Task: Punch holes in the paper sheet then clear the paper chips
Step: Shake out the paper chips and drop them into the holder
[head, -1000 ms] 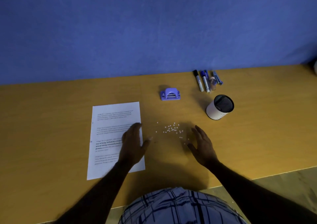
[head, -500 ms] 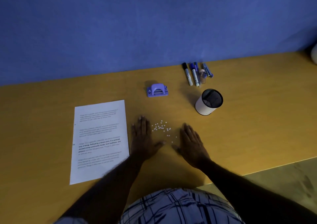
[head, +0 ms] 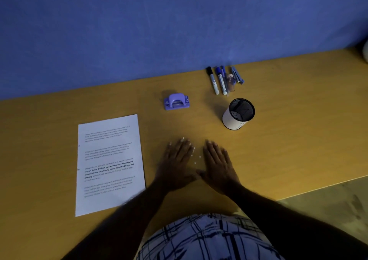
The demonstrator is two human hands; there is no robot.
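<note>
Fingers (head: 182,148) of the left hand (head: 177,166) are straight, close together and flat on the desk (head: 288,136), holding nothing. Right hand (head: 218,166) is the same: fingers (head: 212,150) extended, palm down, gripping nothing.

Both hands lie on the near side of the hole punch (head: 176,101), side by side. Their thumbs nearly meet, with a narrow wedge of desk between them.

Paper chips (head: 195,162) show as small white dots in that wedge. Some lie right against the left hand's fingers and a few by its fingertips. Can't tell if more are under the palms.

Paper sheet (head: 110,164), printed text, lies flat to the near left of the punch, just beside the left hand. The left forearm overlaps its near right corner. Small marks on its left edge are too small to tell if they are holes.

Pen cup (head: 238,118), white with a dark mesh rim, stands upright to the right of the punch and slightly nearer. Markers (head: 219,80) lie in a row beyond and right of the punch, by the blue wall (head: 159,30). The punch is purple and well apart from everything else.
</note>
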